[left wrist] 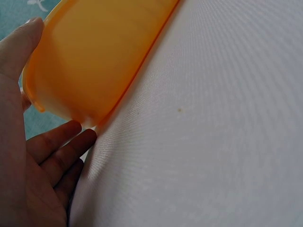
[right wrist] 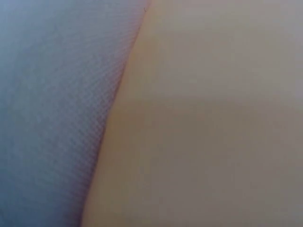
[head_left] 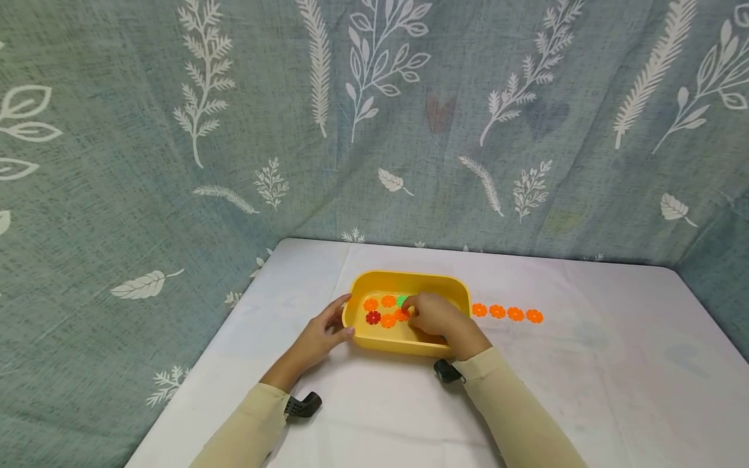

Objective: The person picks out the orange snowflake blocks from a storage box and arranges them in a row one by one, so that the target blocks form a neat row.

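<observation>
A yellow plastic basin (head_left: 374, 338) stands on the white-covered table, with flower-shaped notched discs inside. In the head view these include several orange discs (head_left: 388, 320), a dark red disc (head_left: 373, 318) and a green disc (head_left: 402, 301). My left hand (head_left: 318, 335) holds the basin's left end, thumb and fingers spread round it. In the left wrist view, the left hand (left wrist: 47, 161) has its thumb at the rim and fingertips against the wall. My right hand (head_left: 435, 315) reaches down inside the basin, fingers bent beside an orange disc (head_left: 401, 314); whether it pinches one I cannot tell.
Right of the basin, several more orange discs (head_left: 515, 314) lie in a row on the white cloth (head_left: 597, 364). A patterned green-grey curtain (head_left: 409, 195) hangs behind the table. The basin's outer wall (right wrist: 199, 151) fills much of the blurred right wrist view.
</observation>
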Action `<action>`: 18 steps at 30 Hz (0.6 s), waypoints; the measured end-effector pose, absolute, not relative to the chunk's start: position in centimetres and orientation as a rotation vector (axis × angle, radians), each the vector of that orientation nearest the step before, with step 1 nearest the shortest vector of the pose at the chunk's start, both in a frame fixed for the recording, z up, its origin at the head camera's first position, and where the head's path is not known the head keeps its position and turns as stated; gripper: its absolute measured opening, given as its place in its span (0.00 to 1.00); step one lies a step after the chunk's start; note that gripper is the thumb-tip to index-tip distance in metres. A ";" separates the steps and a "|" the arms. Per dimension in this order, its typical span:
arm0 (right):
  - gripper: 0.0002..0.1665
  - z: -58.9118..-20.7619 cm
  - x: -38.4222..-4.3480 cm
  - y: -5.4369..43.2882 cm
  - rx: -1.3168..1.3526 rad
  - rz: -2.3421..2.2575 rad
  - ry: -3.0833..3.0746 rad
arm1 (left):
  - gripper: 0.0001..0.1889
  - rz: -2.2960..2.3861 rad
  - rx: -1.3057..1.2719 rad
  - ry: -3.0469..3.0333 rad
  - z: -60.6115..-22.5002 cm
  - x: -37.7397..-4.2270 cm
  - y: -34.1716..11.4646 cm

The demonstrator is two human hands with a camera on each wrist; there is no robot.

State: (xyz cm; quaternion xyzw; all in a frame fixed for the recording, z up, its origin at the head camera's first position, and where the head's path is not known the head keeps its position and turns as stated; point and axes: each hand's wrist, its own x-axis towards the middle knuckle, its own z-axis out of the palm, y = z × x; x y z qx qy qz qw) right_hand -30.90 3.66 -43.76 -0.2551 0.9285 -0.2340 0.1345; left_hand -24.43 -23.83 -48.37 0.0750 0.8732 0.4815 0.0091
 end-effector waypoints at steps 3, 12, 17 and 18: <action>0.17 -44.0 -31.0 3.9 -0.695 -0.681 2.696 | 0.38 1.498 0.257 2.729 -48.4 -24.7 -23.6; 0.13 -43.9 -30.9 3.4 -0.734 -0.605 2.711 | 0.39 1.468 0.218 2.758 -48.3 -24.3 -23.8; 0.06 -43.9 -31.1 3.5 -0.718 -0.599 2.711 | 0.39 1.470 0.247 2.763 -48.5 -24.6 -23.8; 0.07 -43.9 -31.1 3.6 -0.708 -0.605 2.708 | 0.39 1.468 0.253 2.760 -48.6 -24.7 -23.8</action>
